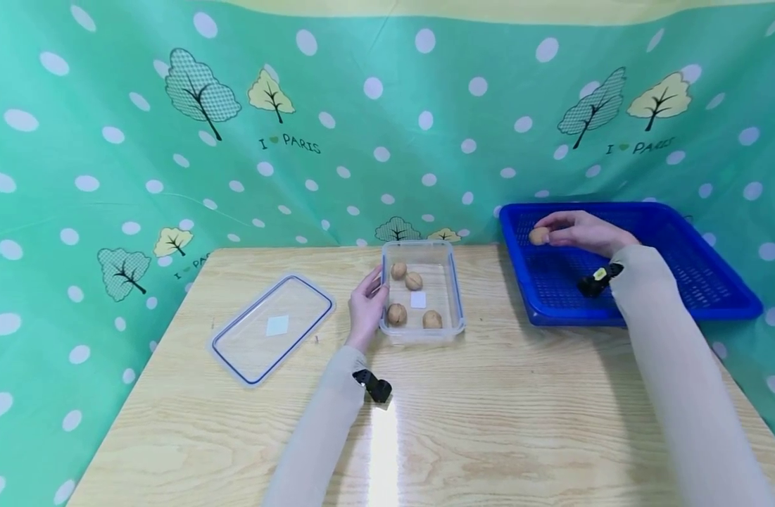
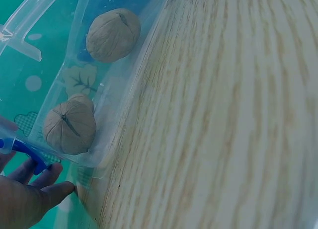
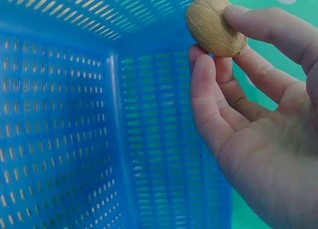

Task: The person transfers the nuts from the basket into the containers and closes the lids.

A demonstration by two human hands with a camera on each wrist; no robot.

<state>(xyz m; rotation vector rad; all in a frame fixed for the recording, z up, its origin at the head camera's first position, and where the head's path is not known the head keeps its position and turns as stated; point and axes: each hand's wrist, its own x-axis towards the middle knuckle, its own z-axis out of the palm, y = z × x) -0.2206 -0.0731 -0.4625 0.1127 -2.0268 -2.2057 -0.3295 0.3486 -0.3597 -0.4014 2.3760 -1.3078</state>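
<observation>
Over the left part of the blue basket (image 1: 539, 310), my right hand (image 1: 583, 231) pinches a walnut (image 1: 538, 236) between thumb and fingers. The right wrist view shows that walnut (image 3: 213, 28) clear of the basket's slotted walls. My left hand (image 1: 367, 306) touches the left side of a clear plastic container (image 1: 452, 320), its fingers along the outer wall near the rim. Several walnuts (image 1: 414, 281) lie apart on the container's floor. From the left wrist, two larger-looking walnuts (image 2: 113, 35) show through the clear wall, with part of another behind the nearer one.
Left of the container lies a clear lid (image 1: 250, 352) with a blue seal and a pale square label on it. Both stand on a wooden table (image 1: 463, 415). A green dotted cloth (image 1: 362, 141) hangs behind the table's far edge.
</observation>
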